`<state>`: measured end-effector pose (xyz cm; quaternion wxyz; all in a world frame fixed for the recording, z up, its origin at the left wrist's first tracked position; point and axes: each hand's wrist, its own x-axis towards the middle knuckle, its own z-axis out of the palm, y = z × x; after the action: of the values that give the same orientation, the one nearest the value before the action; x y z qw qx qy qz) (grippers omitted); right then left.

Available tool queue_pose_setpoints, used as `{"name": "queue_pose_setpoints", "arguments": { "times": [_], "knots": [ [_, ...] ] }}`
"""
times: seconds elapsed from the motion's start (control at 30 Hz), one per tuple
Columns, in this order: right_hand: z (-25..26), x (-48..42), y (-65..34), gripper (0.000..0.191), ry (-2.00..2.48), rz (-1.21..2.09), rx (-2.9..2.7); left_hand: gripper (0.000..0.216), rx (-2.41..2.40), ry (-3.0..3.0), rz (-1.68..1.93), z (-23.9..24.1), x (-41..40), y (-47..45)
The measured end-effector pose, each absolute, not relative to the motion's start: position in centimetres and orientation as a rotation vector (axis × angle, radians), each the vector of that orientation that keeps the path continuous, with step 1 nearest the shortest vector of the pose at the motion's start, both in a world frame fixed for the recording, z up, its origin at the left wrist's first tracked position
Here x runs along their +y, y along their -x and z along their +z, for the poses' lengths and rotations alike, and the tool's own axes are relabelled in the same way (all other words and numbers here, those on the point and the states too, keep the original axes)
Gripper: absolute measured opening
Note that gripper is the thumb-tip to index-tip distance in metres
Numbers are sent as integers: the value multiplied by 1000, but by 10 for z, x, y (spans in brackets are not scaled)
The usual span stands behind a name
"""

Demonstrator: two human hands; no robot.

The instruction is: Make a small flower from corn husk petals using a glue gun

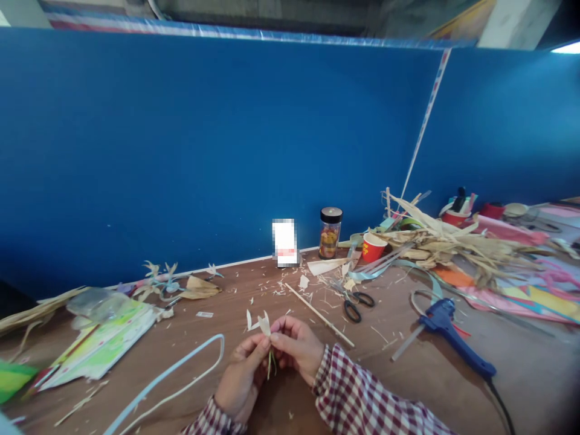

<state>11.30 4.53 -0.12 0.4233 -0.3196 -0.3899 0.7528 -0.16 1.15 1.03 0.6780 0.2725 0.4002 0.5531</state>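
Between my two hands is a small corn-husk flower (264, 324), pale petals pointing up and thin greenish stems hanging below. My left hand (247, 365) pinches it from the left with thumb and fingers. From the other side, my right hand (296, 344) grips it at the base of the petals. A loose pale petal piece (249, 320) lies on the table just beyond the left fingers. Black-handled scissors (357, 304) rest beyond my right hand, near a thin stick (319, 315). Some fingertips are hidden behind the flower.
A blue glue gun (457, 338) with its cord lies at right. Behind stand a lidded jar (330, 234), a red paper cup (374, 248) and a heap of dried husks (435, 238). Husk flowers (170, 278), a green printed sheet (109, 344) and blue-white tubing (167, 368) are at left.
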Motion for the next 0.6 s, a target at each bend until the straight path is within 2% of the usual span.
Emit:
{"name": "queue_pose_setpoints", "arguments": {
  "times": [0.23,0.6],
  "knots": [
    [6,39,-112,37,678,1779,-1105,20,809,-476,1168,19,6,4],
    [4,36,-110,37,682,1804,-1118,22,743,-463,1123,8,7,4]
  ]
}}
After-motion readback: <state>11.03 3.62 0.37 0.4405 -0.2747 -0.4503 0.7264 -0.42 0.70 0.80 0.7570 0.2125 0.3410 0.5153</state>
